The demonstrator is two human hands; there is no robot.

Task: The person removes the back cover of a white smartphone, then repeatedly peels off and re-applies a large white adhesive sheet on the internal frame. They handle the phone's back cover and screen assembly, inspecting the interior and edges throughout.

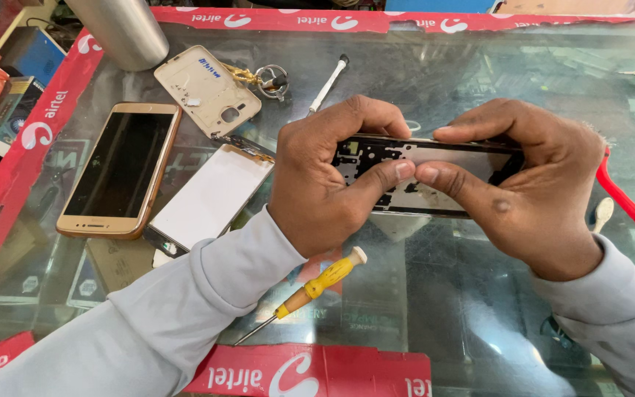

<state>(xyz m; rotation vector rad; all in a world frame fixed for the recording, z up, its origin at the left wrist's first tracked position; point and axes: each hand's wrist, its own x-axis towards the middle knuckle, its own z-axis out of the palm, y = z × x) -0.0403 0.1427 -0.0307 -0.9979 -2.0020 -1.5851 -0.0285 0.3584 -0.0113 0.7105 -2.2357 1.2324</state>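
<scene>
From the head camera I see my left hand (325,176) and right hand (523,184) at frame centre, fingers clamped on a stripped phone frame (435,156), thumbs meeting on its face. A gold phone (120,169) lies left; a yellow screwdriver (317,287) sits below.

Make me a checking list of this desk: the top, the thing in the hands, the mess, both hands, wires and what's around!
Surface: glass counter with a red printed border.
Job's things: dark phone frame, pinched at its middle from both sides.
Clutter: gold phone, white panel, gold back cover, keyring, yellow screwdriver, white tool, metal cylinder.
Grippers: left hand and right hand both grip the frame, thumbs meeting.
Cables: nothing seen.
Surroundings: boxes under the glass; red tool at right.
</scene>
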